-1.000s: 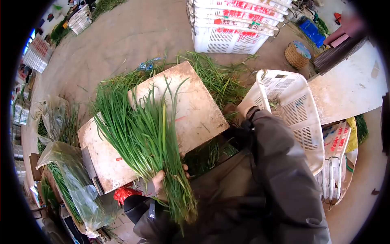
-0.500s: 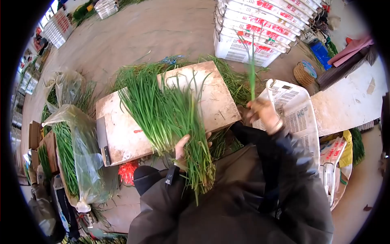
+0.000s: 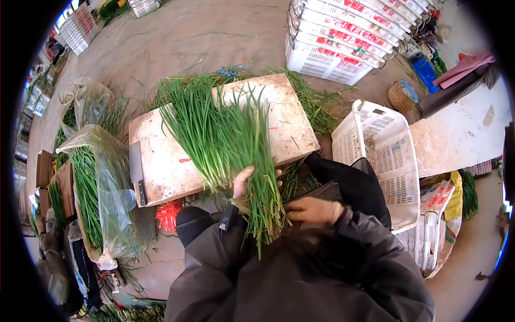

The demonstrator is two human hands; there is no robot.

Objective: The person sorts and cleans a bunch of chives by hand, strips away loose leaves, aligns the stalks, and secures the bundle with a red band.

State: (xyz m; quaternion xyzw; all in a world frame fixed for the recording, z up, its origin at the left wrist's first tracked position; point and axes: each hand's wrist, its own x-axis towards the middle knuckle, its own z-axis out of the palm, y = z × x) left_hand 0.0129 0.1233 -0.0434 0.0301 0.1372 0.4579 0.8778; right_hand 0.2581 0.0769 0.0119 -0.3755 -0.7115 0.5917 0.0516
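My left hand (image 3: 242, 184) is wrapped round a bunch of garlic chives (image 3: 260, 180), its root ends hanging toward my lap and its leaf tips on the board. My right hand (image 3: 317, 210) is at the lower right side of that bunch, fingers drawn together against the stem ends; what is between them is hidden. To the left of the held bunch, a pile of chives (image 3: 199, 134) lies across the white wooden board (image 3: 161, 177), with its pale stem ends toward me. A knife (image 3: 137, 174) with a black handle lies along the board's left edge.
A white plastic basket (image 3: 394, 166) stands at my right, with a stack of white crates (image 3: 335, 53) beyond it. On the left is a clear plastic bag (image 3: 115, 204) beside bundled chives (image 3: 86, 188). Red strings (image 3: 169, 216) lie below the board; loose trimmings (image 3: 319, 110) lie behind it.
My right hand has come down and left from beside the basket to the held bunch. The green stalks it held upright are no longer seen in it. My left hand keeps its hold.
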